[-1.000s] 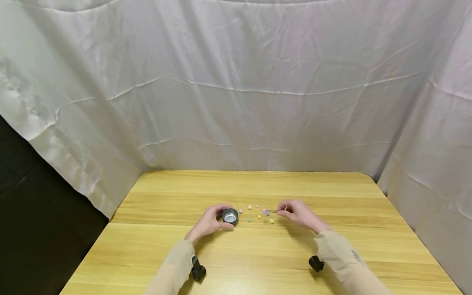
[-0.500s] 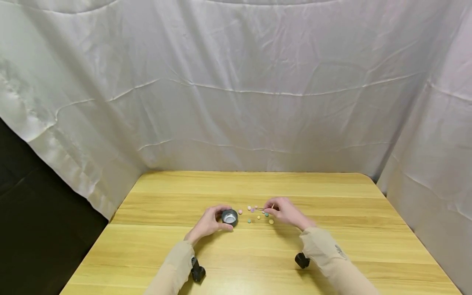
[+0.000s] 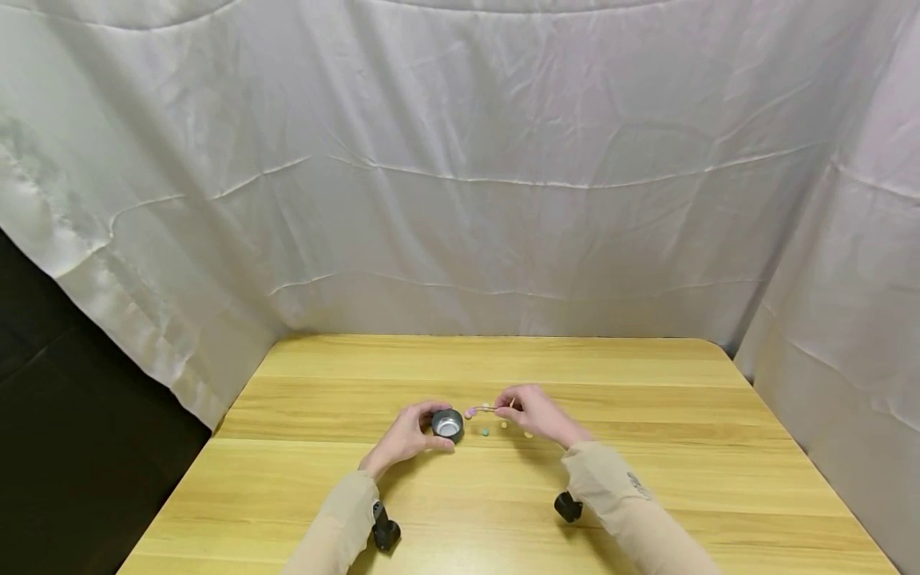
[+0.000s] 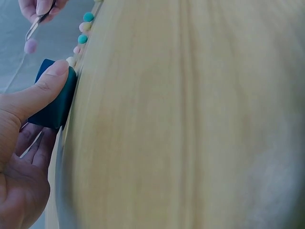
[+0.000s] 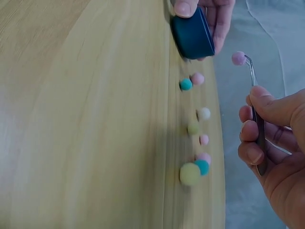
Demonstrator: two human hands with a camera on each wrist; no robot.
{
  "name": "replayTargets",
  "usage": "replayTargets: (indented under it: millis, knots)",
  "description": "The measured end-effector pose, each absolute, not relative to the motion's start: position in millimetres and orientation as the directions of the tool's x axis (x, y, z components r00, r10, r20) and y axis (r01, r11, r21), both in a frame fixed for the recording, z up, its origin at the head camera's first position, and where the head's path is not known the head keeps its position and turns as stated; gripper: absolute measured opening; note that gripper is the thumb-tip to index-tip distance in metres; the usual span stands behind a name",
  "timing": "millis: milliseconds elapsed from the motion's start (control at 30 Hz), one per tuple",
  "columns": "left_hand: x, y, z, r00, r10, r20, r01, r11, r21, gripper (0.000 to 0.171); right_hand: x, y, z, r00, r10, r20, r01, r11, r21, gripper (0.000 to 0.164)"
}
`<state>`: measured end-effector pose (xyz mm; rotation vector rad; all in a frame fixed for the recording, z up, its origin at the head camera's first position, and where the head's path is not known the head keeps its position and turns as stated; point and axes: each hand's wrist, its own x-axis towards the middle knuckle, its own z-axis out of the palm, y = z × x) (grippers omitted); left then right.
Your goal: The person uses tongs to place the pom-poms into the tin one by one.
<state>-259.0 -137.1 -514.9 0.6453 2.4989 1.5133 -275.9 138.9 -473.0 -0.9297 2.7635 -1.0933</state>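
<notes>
My left hand (image 3: 406,438) grips a small dark round bowl (image 5: 193,36), thumb on one side and fingers on the other. In the head view its silvery inside shows. My right hand (image 3: 535,414) pinches a pair of bent-tip tweezers (image 5: 259,126). Between their tips sits a light purple pom-pom (image 5: 238,58), held above the table just right of the bowl. Under the right hand several pom-poms lie on the wood: a teal one (image 5: 186,84), a pink one (image 5: 197,78), a white one (image 5: 204,113) and a larger yellow one (image 5: 190,174) among them.
The wooden table (image 3: 460,511) reaches back to a pale grey curtain (image 3: 503,239). Dark cloth (image 3: 72,415) hangs at the far left. A black wrist camera sits on each sleeve, the left one (image 3: 386,531) low over the table.
My right hand has moved left with the tweezers, carrying the purple pom-pom from the right of the scattered pom-poms to near the bowl. My left hand and the bowl have stayed put.
</notes>
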Motion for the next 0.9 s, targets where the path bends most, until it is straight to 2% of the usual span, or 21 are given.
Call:
replayTargets:
  millis: [900]
  knots:
    - [-260.9,-137.6,-517.2,-0.89,0.44,0.117,0.311,0.4,0.862,0.064,-282.7,110.6,-478.2,-0.825,-0.535,0.181,-0.518,0.588,-0.621,0.009]
